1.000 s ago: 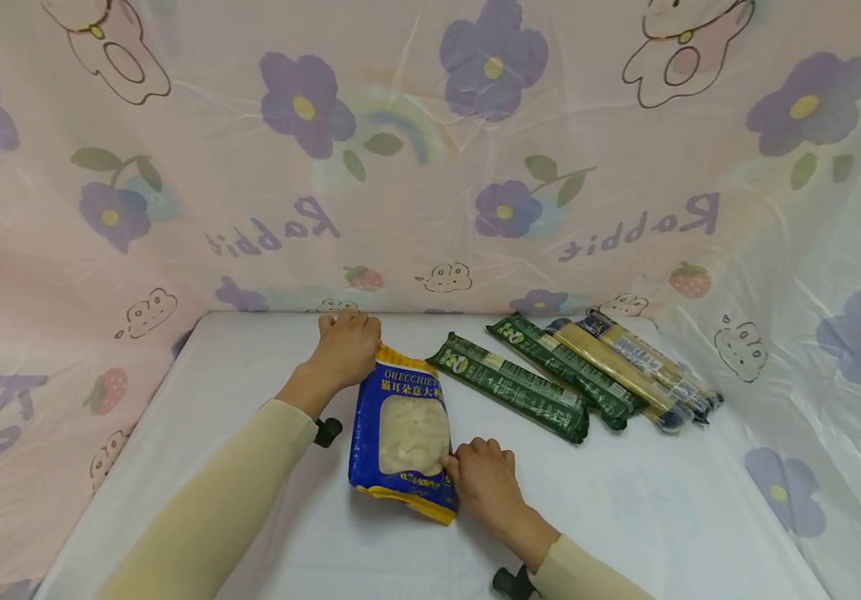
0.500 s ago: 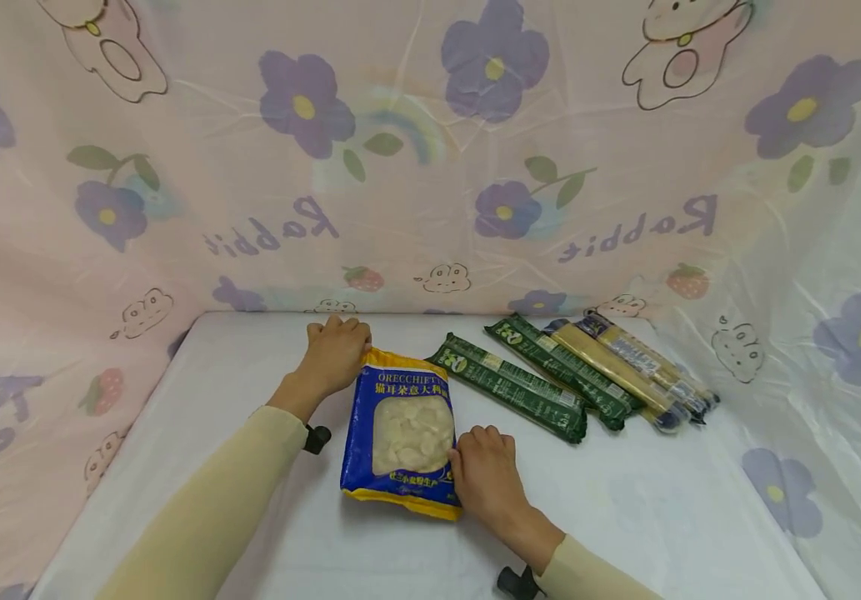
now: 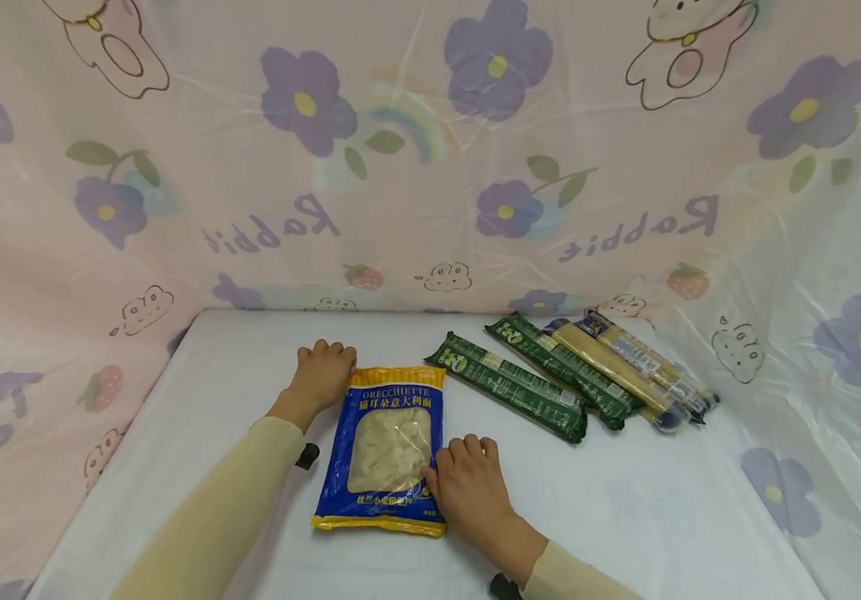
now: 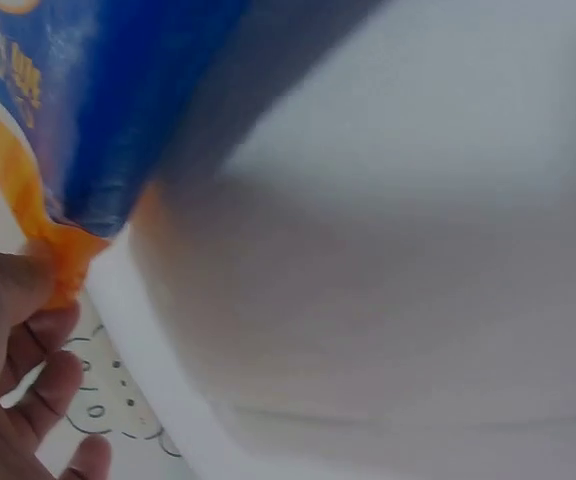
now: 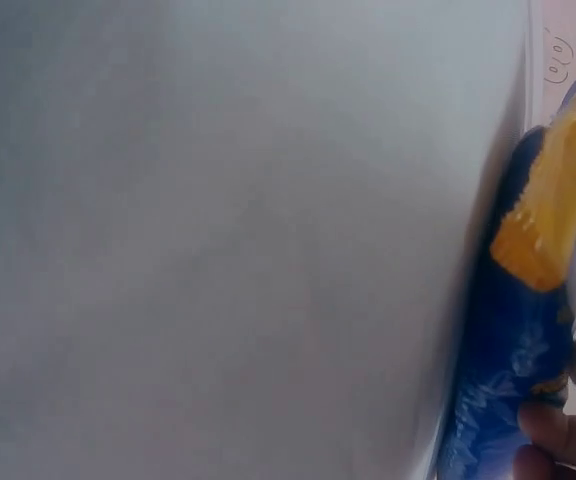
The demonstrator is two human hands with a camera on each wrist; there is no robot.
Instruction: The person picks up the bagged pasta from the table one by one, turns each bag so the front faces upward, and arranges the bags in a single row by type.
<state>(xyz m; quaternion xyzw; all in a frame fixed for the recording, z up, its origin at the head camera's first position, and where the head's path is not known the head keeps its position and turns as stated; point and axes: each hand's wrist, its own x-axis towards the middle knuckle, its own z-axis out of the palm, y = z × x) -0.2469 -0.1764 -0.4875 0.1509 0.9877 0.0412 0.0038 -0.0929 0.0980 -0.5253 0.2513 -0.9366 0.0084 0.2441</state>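
Observation:
A blue bag of orecchiette pasta with yellow ends and a see-through window lies face up at the middle of the white table in the head view. My left hand pinches its far left corner; in the left wrist view the thumb and a finger close on the yellow corner. My right hand grips the bag's right side near the lower end, thumb over the front. The right wrist view shows fingertips against the blue side of the bag.
Right of the bag lie two green spaghetti packets, slanted side by side. Beyond them are clear packets of yellow spaghetti. A patterned curtain rises behind the white table and along its sides.
Both hands have brought the pasta bag left and nearer to me. It has gone from tilted to lying flatter and straighter. The green and yellow packets stay put.

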